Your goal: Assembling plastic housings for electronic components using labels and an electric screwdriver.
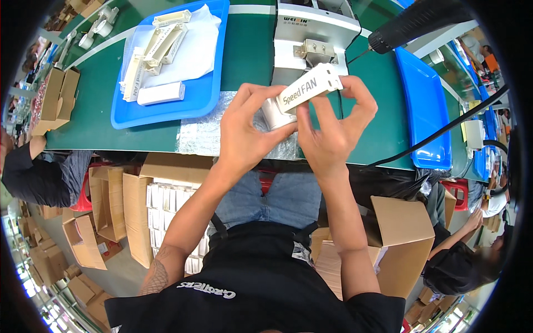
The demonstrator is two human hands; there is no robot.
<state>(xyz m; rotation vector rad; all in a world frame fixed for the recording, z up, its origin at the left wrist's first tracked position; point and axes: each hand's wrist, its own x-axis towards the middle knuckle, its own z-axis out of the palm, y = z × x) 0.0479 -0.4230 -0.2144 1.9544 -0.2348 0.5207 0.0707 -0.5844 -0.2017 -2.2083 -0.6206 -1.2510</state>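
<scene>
Above the near edge of the green table, my two hands meet around white plastic parts. My right hand [336,130] is closed on a long, narrow fan casing [305,91] with dark print along its side, tilted up to the right. Fingers and thumb of my left hand [244,125] are closed around a white rounded part [275,115] directly beneath the casing's left end. Whether the two parts are joined, I cannot tell. Just beyond them stands a grey metal tabletop machine [311,25], partly hidden by the casing.
At left, a blue tray [214,102] holds several cream casings [158,47] on white sheeting. A black electric screwdriver [411,30] hangs at upper right, above another blue tray [430,122]. Cardboard boxes [136,216] flank my legs; a black cable [444,130] crosses the right side. Other people sit nearby.
</scene>
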